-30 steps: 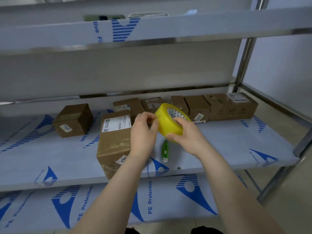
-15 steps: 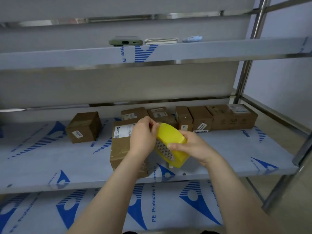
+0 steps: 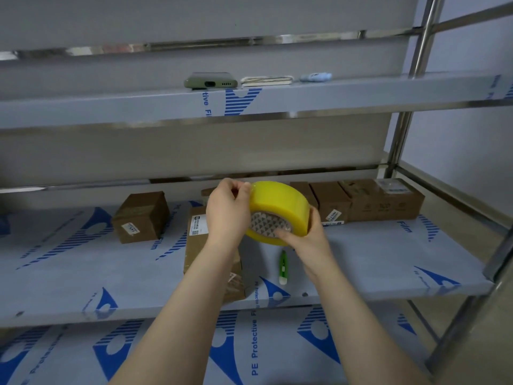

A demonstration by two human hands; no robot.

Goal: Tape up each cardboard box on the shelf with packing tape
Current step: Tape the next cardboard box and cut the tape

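Note:
A yellow roll of packing tape [image 3: 280,204] is held in the air above the middle shelf [image 3: 374,259]. My right hand [image 3: 308,240] grips the roll from below and at its right side, thumb across the core. My left hand [image 3: 226,212] pinches at the roll's upper left edge with curled fingers. Under my left forearm lies a long cardboard box [image 3: 198,240] with a white label. A second box [image 3: 141,216] stands to the left. A row of several boxes [image 3: 385,200] lines the back right of the shelf.
A green utility knife [image 3: 283,266] lies on the shelf just below the roll. On the upper shelf [image 3: 388,90] rest a green phone [image 3: 211,80], a flat white item [image 3: 266,80] and a small blue object [image 3: 316,77]. Steel posts [image 3: 399,134] stand at the right.
The roll has been turned in my hands and raised a little; its core now faces down towards me. The view has tilted up, showing more of the upper shelf.

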